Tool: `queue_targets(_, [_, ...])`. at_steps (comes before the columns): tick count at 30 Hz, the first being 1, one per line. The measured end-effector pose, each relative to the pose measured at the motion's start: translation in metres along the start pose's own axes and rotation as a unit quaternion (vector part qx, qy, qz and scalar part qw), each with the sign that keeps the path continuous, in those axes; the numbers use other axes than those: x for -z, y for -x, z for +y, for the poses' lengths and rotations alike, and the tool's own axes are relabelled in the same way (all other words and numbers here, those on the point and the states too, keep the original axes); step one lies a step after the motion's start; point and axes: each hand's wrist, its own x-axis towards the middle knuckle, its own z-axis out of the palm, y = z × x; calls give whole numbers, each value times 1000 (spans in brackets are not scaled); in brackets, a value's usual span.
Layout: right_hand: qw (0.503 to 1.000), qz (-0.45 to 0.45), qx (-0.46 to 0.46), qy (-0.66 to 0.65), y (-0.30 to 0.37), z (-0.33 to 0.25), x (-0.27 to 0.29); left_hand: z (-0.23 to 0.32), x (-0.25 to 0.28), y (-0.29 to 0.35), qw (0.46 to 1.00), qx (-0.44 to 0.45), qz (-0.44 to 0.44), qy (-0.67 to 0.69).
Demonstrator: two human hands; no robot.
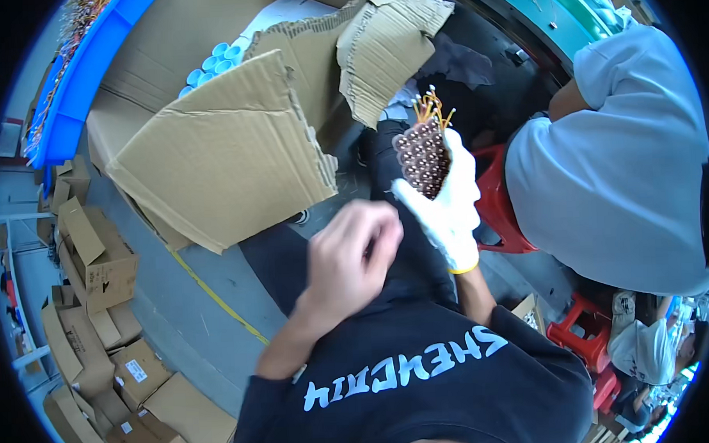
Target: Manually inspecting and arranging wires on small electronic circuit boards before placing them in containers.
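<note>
My right hand, in a white glove with a yellow cuff edge, is closed around a bundle of small round tubes with dark, shiny ends. Several orange and yellow wires stick out at the bundle's far end. Bare and slightly blurred, my left hand is just left of the bundle, apart from it. Its fingers are curled in against the thumb. Anything inside them is hidden.
An open cardboard box with torn flaps stands ahead, light-blue tubes inside. A blue bin of wires is far left. A person in a grey shirt sits close right on a red stool. Cardboard boxes lie left.
</note>
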Motion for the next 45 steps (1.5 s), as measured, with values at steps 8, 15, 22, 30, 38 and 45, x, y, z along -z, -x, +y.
queue_targets(8, [983, -99, -42, -150, 10, 5, 9, -55, -104, -13, 929, 147, 76, 331])
queue_targets(15, [908, -211, -39, -361, 2, 34, 20, -64, -108, -13, 892, 175, 116, 401])
queue_targets(22, [939, -109, -198, -260, 10, 31, -17, -65, -111, -9, 949, 138, 102, 263])
queue_targets(30, [952, -53, -164, -253, 14, 10, -17, -74, -108, -18, 951, 181, 182, 175])
queue_targets(38, [915, -42, -191, -352, 8, 22, -22, -93, -118, -27, 927, 89, 162, 327])
queue_targets(45, [916, -111, -207, -324, -5, 47, 10, -81, -103, -33, 871, 279, 184, 359])
